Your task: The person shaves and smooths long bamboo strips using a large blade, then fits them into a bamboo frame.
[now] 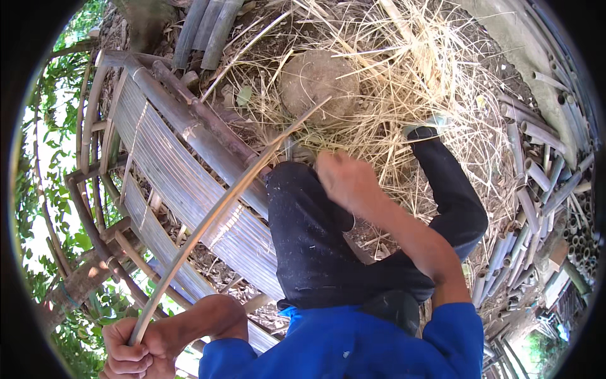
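My left hand point(136, 349), at the lower left, is wrapped round the near end of a long split bamboo strip point(208, 219). The strip slants up and to the right across my left knee, and its far tip lies over a round wooden block point(319, 85). My right hand point(347, 180) is closed in a fist beside that knee, somewhat blurred. Close to its knuckles a small greyish, blade-like shape shows by the strip, but what the fist holds is hidden.
Pale bamboo shavings point(416, 69) cover the ground round the block and my right foot. A slatted bamboo bench point(170, 158) stands to my left. Cut bamboo poles point(543, 177) are stacked at the right, and thick dark bamboo pieces point(205, 31) lie at the top.
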`<action>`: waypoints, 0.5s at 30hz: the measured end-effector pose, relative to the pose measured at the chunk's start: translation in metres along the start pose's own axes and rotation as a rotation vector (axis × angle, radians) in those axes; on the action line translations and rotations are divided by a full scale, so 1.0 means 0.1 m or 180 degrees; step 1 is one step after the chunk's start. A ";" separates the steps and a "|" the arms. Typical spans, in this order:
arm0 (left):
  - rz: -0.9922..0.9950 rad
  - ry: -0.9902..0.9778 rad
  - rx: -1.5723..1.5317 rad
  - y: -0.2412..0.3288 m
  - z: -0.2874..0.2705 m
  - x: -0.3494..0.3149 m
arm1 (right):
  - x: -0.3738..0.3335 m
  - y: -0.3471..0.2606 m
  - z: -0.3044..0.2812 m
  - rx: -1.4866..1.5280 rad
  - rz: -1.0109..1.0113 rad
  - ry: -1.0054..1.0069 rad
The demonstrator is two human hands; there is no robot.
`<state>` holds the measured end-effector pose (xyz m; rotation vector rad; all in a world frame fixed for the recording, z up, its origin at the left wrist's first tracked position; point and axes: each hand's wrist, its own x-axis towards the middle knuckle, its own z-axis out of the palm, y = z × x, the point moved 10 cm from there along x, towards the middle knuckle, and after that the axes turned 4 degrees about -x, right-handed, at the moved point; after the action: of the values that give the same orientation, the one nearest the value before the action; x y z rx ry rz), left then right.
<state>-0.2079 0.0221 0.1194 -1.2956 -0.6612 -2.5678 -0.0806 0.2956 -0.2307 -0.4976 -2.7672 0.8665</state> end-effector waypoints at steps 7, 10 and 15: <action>-0.0059 0.0083 0.0242 0.04 -0.08 0.13 | -0.08 1.46 0.65 -0.0010 0.0735 0.0130; -0.0157 0.0034 0.0140 -0.07 0.00 0.13 | -0.31 2.08 0.77 -0.0336 0.1346 -0.0327; -0.0154 0.0005 0.0768 0.03 0.06 0.08 | -0.12 1.40 0.67 0.0095 0.1409 -0.0519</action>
<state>-0.2077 0.0219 0.1300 -1.2118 -0.9784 -2.4327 -0.0523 0.3647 -0.3677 -1.1085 -2.8277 1.0779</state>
